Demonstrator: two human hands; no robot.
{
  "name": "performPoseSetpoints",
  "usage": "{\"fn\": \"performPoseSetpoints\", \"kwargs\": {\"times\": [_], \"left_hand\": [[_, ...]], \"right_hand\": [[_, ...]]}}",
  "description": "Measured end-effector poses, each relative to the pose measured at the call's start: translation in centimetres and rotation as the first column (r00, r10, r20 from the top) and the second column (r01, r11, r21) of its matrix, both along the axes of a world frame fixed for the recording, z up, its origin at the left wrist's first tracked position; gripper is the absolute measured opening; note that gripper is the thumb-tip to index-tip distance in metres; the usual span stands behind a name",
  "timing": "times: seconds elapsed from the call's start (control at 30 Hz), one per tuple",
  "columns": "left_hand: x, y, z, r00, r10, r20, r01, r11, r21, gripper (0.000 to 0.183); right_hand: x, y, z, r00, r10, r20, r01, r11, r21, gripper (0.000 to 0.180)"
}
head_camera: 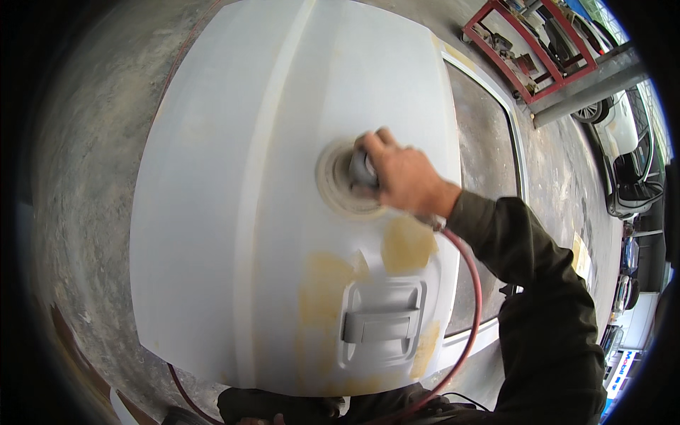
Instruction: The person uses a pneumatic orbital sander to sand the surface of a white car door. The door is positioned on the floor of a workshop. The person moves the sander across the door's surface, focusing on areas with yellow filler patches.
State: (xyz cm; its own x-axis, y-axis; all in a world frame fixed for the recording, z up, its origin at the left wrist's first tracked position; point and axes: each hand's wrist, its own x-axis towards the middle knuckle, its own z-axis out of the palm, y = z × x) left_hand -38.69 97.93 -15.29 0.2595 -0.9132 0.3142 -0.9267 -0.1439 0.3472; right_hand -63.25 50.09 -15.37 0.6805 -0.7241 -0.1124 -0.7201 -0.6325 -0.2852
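Note:
A detached car door (202,212) in pale grey lies before me with its outer skin facing up. My right hand (406,175) is wrapped around the top of a round pneumatic sander (340,180), whose disc rests on the door panel; the disc looks blurred. From the tool's rear, a red air hose (475,297) curves down past my right sleeve. Yellowish filler patches (406,247) show below the sander, around the door handle (380,326). At the bottom edge, only a few fingertips of my left hand (260,421) show, and what they touch is hidden.
The door's window frame (518,133) extends to the right. Beyond it stand a red metal cart (523,85) loaded with parts, a grey post (589,87) and a pale car (619,127). More hose (180,390) runs under the door's lower left corner over the concrete floor (90,212).

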Motion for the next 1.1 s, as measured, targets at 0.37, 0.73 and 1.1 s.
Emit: {"fn": "performPoseSetpoints", "kwargs": {"times": [0.37,0.73,1.1], "left_hand": [[0.7,1.5,-0.4,0.996,-0.091,0.022,0.09,0.995,0.037,0.051],[-0.5,0.3,0.4,0.998,-0.07,-0.005,0.07,0.996,-0.051,0.047],[-0.4,1.4,0.2,0.997,-0.082,0.016,0.082,0.997,-0.002,0.047]], "right_hand": [[-3.4,1.7,0.1,0.985,-0.169,-0.016,0.169,0.985,-0.029,0.069],[-1.0,-0.3,-0.1,0.965,-0.256,-0.052,0.255,0.966,-0.032,0.069],[-0.1,-1.4,0.4,0.956,-0.287,-0.06,0.284,0.958,-0.052,0.066]]}}
